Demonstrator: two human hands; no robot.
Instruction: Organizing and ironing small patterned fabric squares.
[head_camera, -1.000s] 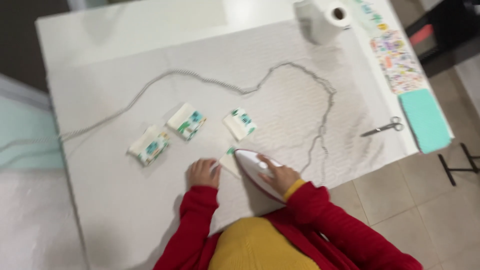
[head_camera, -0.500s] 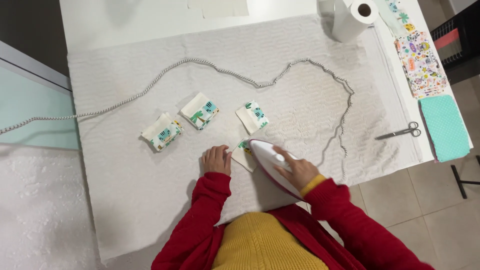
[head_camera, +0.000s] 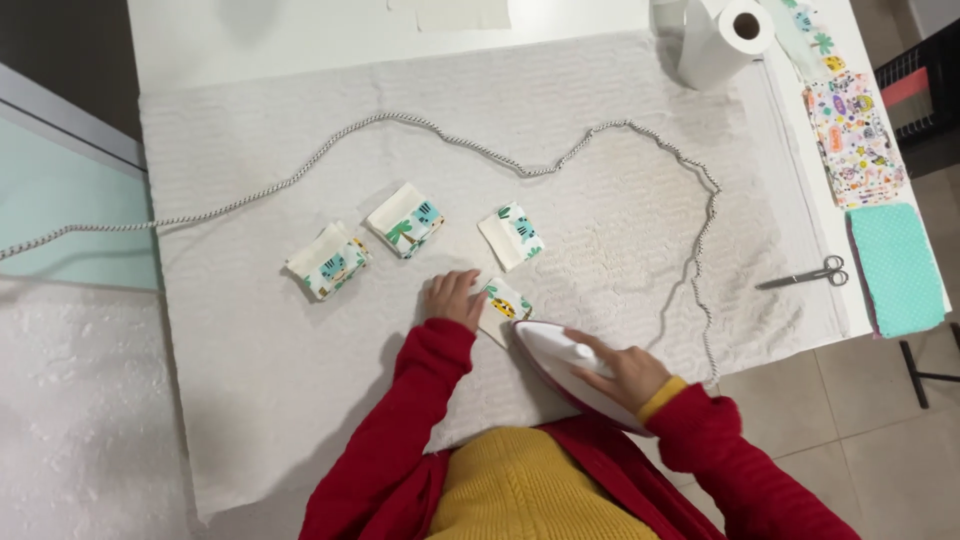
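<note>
- Across the white worktop, a pale textured pressing cloth is spread, and almost everything else is carried on it.
- A grey braided cord is trailed in a long loop over the cloth, from the left edge round to the right and down toward the iron.
- A white iron is seen at the near edge of the cloth, its tip pointed up and to the left; its handle is gripped from above by the right hand, fingers closed round it.
- The left hand is laid flat and open on the cloth, nothing being grasped, with its fingertips pressed on the left edge of a small folded fabric piece.
- That piece, white with a coloured print, is found between the two hands: touching the left hand, and just beyond the iron's tip, to the upper left of the right hand.
- Three similar folded pieces are lined up farther back, apart from both hands.
- A paper towel roll, stacked printed fabrics, a mint cloth and scissors are placed at the right side, well apart from the hands.
</note>
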